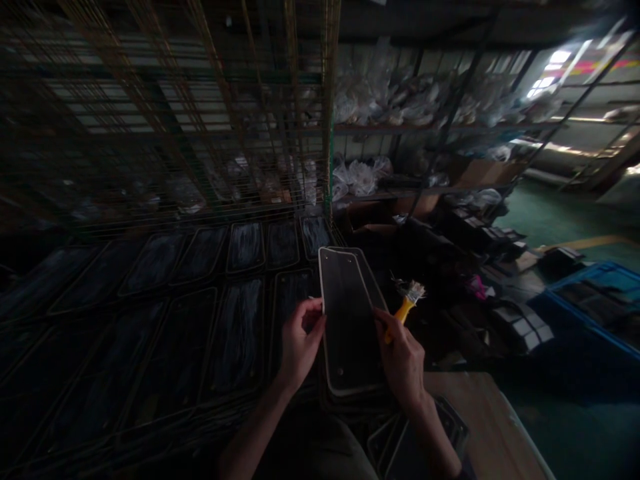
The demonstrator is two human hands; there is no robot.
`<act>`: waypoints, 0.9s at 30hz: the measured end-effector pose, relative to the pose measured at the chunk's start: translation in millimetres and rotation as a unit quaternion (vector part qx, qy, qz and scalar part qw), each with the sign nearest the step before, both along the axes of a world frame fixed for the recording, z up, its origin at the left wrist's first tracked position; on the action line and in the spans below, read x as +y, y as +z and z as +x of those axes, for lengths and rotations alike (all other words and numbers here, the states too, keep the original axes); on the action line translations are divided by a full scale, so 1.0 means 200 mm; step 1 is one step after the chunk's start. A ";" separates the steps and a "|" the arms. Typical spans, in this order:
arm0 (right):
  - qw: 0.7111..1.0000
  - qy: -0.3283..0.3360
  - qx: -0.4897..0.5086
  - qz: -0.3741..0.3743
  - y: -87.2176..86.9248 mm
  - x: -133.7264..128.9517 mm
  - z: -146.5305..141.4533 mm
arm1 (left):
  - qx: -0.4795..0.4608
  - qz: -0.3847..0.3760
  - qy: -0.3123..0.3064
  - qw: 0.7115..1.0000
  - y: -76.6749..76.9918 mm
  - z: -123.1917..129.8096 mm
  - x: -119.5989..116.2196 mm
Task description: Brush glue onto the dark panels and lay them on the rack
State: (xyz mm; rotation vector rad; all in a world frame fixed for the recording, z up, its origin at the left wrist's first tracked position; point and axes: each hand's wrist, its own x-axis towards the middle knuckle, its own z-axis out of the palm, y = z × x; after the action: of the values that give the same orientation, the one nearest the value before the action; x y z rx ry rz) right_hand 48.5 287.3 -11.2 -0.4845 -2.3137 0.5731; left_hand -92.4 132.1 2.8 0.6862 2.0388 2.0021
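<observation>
A dark rectangular panel (345,327) with rounded corners, a pale rim and small corner holes is held up in front of me, over another similar panel (370,267) behind it. My left hand (303,340) pinches its left edge between thumb and fingers. At its right edge is my right hand (403,350), closed round a paintbrush (405,310) with a yellow handle and whitish bristles pointing up and right. That hand's fingertips also touch the panel's edge. Rows of similar panels (237,333), several streaked with a whitish coating, lie flat to the left.
A wire rack (327,133) rises behind the panels. Shelves with plastic bags (365,177) stand beyond. Further panels (425,440) lie by a wooden board (485,413) at lower right. A blue crate (600,280) and stacked dark items (523,327) are on the right.
</observation>
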 end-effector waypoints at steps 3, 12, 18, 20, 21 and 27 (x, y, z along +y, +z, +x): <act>1.000 0.017 -0.011 0.004 -0.01 0.01 0.00 | -0.012 -0.021 -0.013 1.000 -0.01 -0.10 0.04; 0.983 0.150 -0.099 -0.042 0.26 0.17 0.06 | -0.060 -0.115 -0.008 0.992 -0.06 0.08 -0.24; 0.983 0.147 -0.104 -0.027 0.43 0.30 -0.13 | -0.296 -0.103 -0.078 0.946 -0.04 0.27 -0.31; 0.986 0.142 -0.089 -0.011 0.41 0.34 -0.22 | -0.329 -0.073 -0.076 0.939 -0.03 0.29 -0.30; 0.986 0.141 -0.089 0.003 0.40 0.35 -0.26 | -0.342 -0.060 -0.078 0.934 -0.02 0.30 -0.29; 0.984 0.123 -0.116 0.060 0.35 0.41 -0.43 | -0.402 -0.011 -0.075 0.913 -0.04 0.31 -0.27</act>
State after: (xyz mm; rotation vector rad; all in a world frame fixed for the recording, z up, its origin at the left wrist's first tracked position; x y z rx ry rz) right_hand -37.2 369.5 58.0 -0.2177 -2.6360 0.5101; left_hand -30.1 77.2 -5.8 -0.0243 1.4491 1.7447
